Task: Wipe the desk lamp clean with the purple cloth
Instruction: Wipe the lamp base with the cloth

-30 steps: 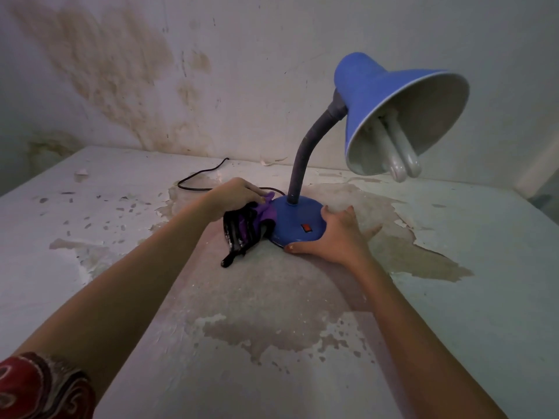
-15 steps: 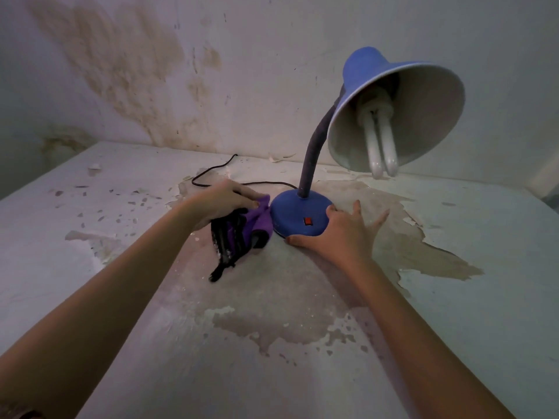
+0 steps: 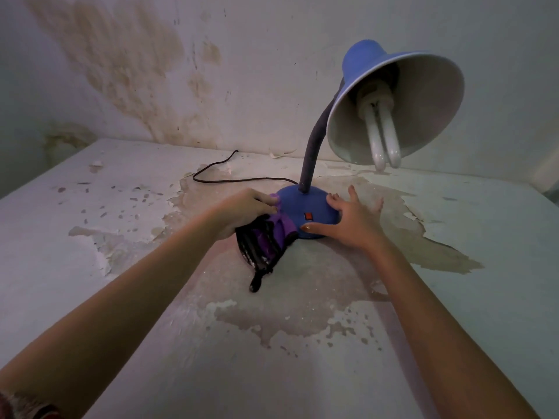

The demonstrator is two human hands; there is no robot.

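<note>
A blue desk lamp stands on a worn table, its round base with a small red switch facing me. A dark flexible neck rises to the blue shade, which tilts toward me and shows a white bulb. My left hand grips the purple cloth with black trim and presses it against the base's left side. My right hand lies with fingers spread on the base's right edge and the table.
The table has peeling paint and bare patches. The lamp's black cord runs left and back toward the stained wall. Paint flakes lie scattered on the left part.
The lamp has turned, so the shade now opens more toward me. My left hand has kept the cloth at the base's left side, sliding back a little and returning. My right hand spread its fingers.
</note>
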